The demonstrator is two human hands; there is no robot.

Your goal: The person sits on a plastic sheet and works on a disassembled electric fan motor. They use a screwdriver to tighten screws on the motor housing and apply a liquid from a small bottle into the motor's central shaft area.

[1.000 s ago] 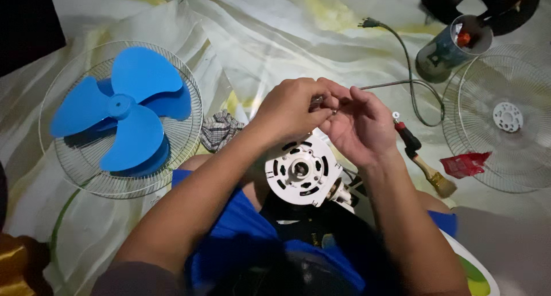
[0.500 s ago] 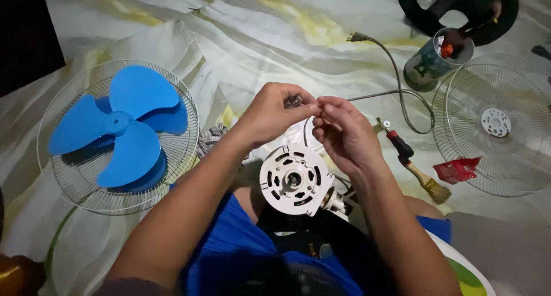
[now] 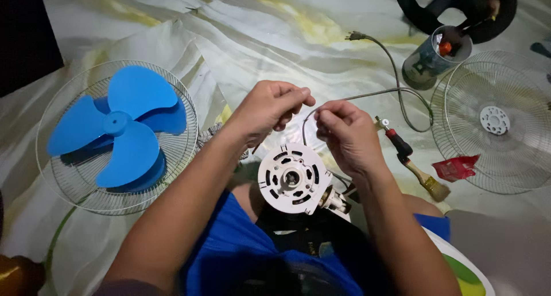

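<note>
Hands have pulled apart: left hand [image 3: 270,109] and right hand [image 3: 344,132] fingers each pinch the thin wire [image 3: 307,115], stretched above the white fan motor [image 3: 294,178].

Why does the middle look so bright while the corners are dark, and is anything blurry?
Head view: light falls brightest on the pale floor sheet and the white motor housing; the corners fade to near black. The left hand and right hand look fairly sharp, pinching a thin wire. The blue fan blade shows soft sheen, no harsh glare.
</note>
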